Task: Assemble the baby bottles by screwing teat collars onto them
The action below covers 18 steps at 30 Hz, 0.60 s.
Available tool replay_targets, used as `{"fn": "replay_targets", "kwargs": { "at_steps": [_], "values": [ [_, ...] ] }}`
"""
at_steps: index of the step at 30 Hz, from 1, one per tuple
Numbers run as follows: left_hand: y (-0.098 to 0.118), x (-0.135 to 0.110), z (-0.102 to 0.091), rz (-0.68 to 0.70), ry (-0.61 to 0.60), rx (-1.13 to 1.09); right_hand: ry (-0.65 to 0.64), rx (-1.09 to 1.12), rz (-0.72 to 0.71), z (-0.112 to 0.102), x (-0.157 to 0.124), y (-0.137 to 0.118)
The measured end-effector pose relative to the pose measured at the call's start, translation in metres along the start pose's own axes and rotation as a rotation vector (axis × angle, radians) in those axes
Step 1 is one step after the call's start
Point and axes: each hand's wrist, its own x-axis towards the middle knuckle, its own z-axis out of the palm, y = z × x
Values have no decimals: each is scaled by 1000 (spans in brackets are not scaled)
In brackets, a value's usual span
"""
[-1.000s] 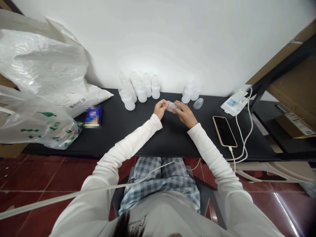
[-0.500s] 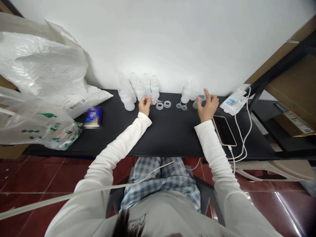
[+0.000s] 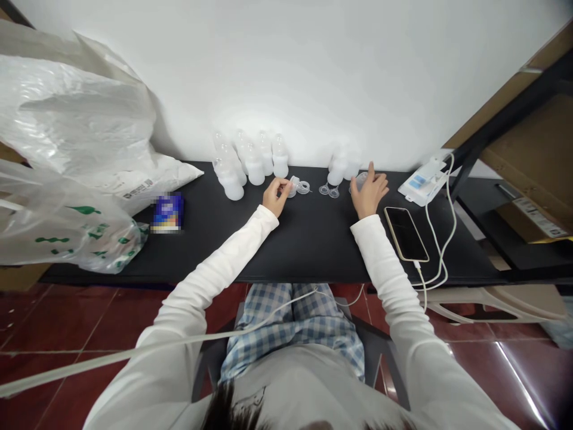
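Note:
My left hand pinches a small clear plastic ring part on the black table, beside another clear ring. My right hand reaches to a clear dome cap near the wall, its fingers curled round the cap. Two small clear nipples lie between my hands. Several white baby bottles stand in a cluster at the back left, and two more bottles stand behind the nipples.
A phone on a white cable lies right of my right hand, with a white power strip behind it. Large plastic bags and a blue packet fill the table's left end. A dark shelf frame stands to the right.
My hands, together at the centre on a clear part a second ago, have split. The left went toward the bottles, then came back to the rings; the right has settled on the dome cap.

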Motion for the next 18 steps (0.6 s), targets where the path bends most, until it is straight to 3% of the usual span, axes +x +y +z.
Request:
{"fn": "replay_targets", "kwargs": {
  "at_steps": [3,6,8,10,14,18],
  "values": [
    [4,-2,10,-165,2,-204,-12,199,-199,-5,-15,-17],
    [9,-6,20,-364,-83,-409,-210,411,-525,-6,-35,-42],
    [12,-10,24,-402,-165,-473,-290,507,-662,-5,-47,-59],
    [15,-13,26,-384,-196,-477,-309,605,-682,-1,-55,-69],
    [14,-18,27,-326,-168,-382,-344,729,-583,7,-61,-69],
    [10,-22,30,-435,-255,-416,-359,810,-474,11,-63,-63]
  ]
}}
